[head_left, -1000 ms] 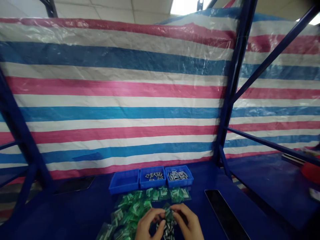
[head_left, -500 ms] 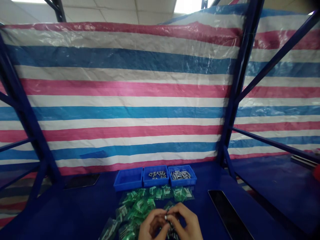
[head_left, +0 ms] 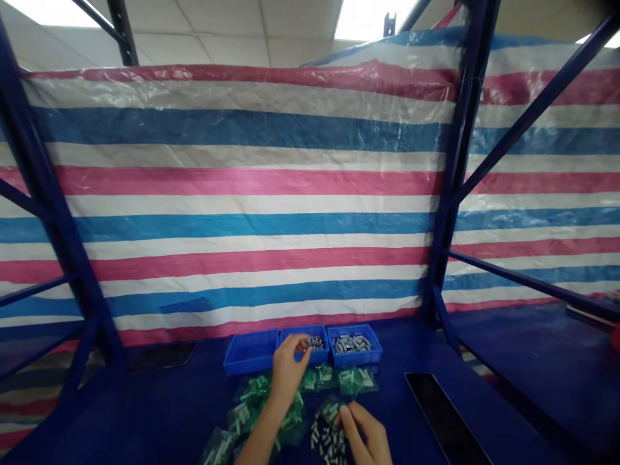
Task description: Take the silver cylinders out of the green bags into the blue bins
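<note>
My left hand reaches over the front of the middle blue bin, thumb and forefinger drawn together at the small metal pieces inside. Whatever lies between those fingertips is too small to make out. Nearer to me, my right hand is closed, its fingertips pinched beside a small clear-green plastic bag. I cannot tell what that pinch holds. A loose heap of short metal pieces lies on the blue table just left of it. Filled green-tinted bags are partly hidden behind my left forearm.
An empty-looking blue bin stands left, and a bin of metal cylinders right. More filled bags lie before them. A black phone-like slab rests at right, another dark flat device at left. Blue posts frame a striped sheet.
My hands were together over the heap, fingers meeting at a small shiny piece. My left hand has moved forward to the middle bin; my right stays near the heap. The view has tilted slightly up.
</note>
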Tool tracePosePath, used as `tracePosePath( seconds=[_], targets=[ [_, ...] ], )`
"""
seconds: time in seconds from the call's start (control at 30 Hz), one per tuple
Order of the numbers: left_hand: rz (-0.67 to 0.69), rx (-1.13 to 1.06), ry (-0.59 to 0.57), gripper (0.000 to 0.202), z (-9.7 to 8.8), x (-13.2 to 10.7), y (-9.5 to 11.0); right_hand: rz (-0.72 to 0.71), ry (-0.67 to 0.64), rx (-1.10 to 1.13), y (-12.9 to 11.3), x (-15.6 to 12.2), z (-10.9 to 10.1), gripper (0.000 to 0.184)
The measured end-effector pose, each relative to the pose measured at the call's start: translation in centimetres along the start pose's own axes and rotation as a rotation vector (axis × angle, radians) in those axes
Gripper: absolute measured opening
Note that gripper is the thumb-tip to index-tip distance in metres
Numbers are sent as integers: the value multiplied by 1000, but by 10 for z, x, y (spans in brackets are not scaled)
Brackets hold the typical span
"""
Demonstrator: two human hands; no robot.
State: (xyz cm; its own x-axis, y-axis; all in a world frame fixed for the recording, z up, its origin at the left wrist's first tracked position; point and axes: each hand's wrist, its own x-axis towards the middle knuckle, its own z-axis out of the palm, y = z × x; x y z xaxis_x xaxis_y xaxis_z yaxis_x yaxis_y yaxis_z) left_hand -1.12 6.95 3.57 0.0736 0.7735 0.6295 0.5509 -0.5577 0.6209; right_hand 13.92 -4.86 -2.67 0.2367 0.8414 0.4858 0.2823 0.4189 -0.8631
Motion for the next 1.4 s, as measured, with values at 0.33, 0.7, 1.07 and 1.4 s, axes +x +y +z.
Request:
tracePosePath(
  seconds=[0.33,0.7,1.07,1.4],
  targets=[
    [0,94,-267,22,-9,-108,26,-24,-237,-475,25,-22,-46,9],
    [-14,26,-192,18,-3,-142,41,-45,-209,-492,34,-5,-29,18],
    [-87,-132,-116,17,-18,-126,56,54,-239,4,-5,7,-29,13],
    [-356,-466,-24,21,-29,-115,65,-54,-347,77,-54,26,-11,20]
  ],
)
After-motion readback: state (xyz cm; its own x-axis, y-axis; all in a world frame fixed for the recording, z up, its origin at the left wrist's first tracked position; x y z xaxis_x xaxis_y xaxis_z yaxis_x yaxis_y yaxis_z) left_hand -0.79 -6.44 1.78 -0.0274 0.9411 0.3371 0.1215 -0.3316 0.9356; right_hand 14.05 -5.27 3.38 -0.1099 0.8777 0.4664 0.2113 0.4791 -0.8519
